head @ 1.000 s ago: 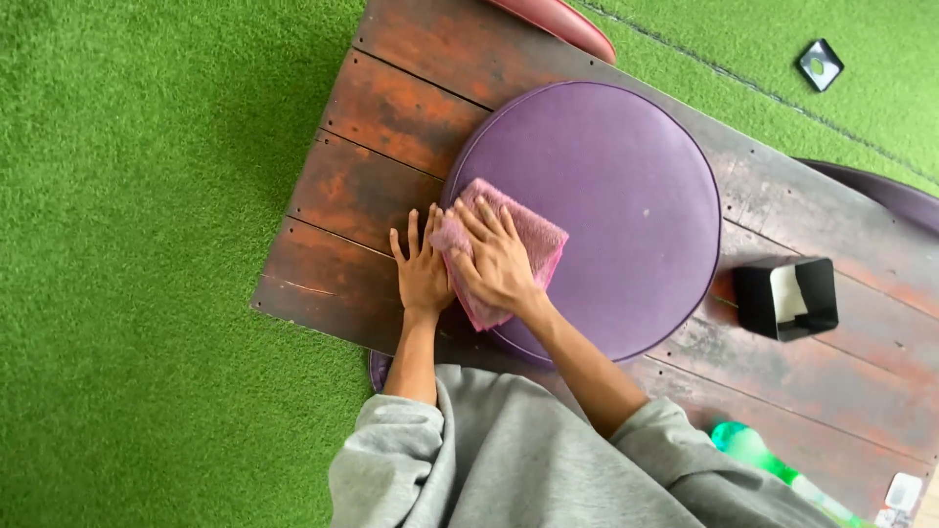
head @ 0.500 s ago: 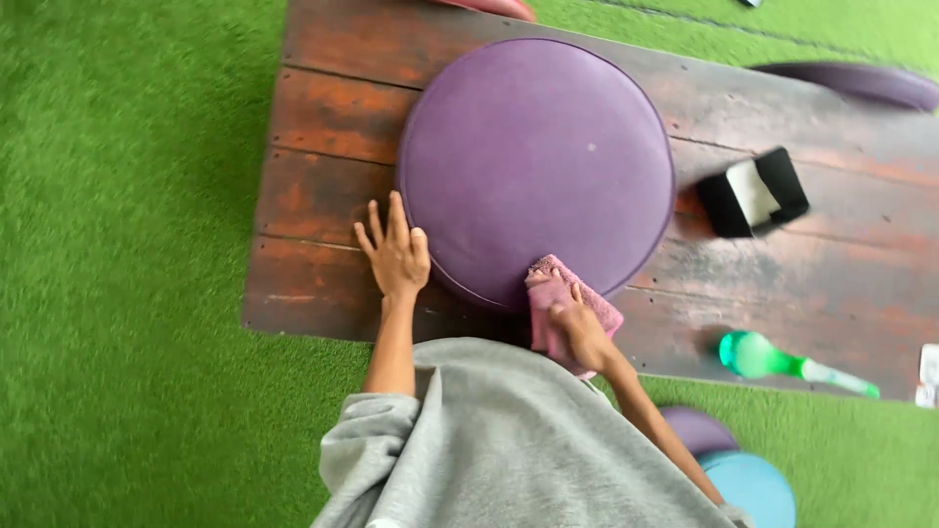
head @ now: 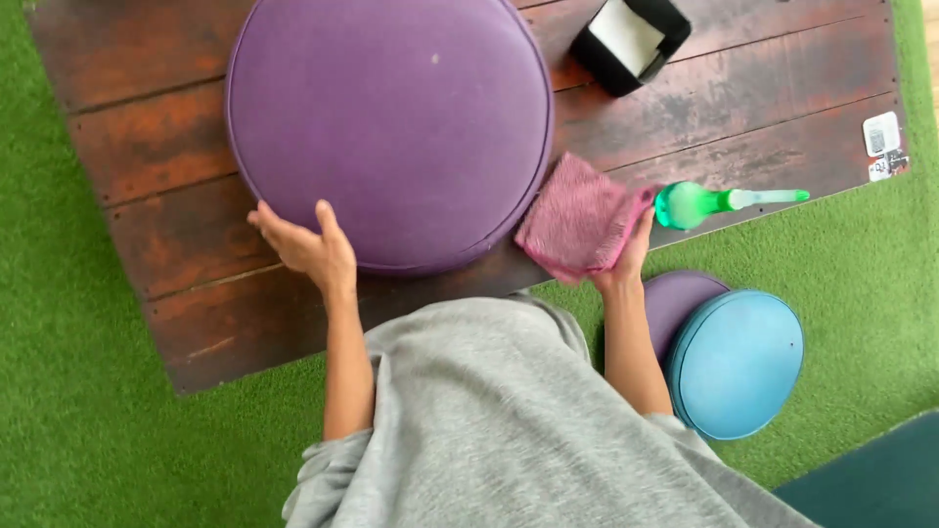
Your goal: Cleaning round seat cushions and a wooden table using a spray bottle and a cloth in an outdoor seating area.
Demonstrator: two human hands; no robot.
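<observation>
Pink cloth (head: 579, 217) is seen lying flat on the dark wooden surface (head: 156, 137), just beside the lower right edge of the round purple cushion (head: 391, 127). It is gripped along its right edge by the right hand (head: 626, 256), whose fingers (head: 641, 230) are curled onto the fabric while the palm sits below it at the surface's near edge. The left hand (head: 303, 244) is laid against the lower left rim of the purple cushion, its fingers spread and loose, touching the rim without closing round anything. The cushion is placed flat on the surface and covers much of its middle. A green spray bottle (head: 699, 202) is lying on its side close to the right of the cloth, with its pale nozzle pointed to the right. A black holder with a white inside (head: 631, 41) is seen at the far edge, above the cloth and well apart from it. On the green artificial grass (head: 59, 391), beside the right forearm, a blue round cushion (head: 738, 362) is resting partly over a second purple one (head: 675, 298). A grey sweatshirt (head: 489, 420) fills the lower middle of the view.
</observation>
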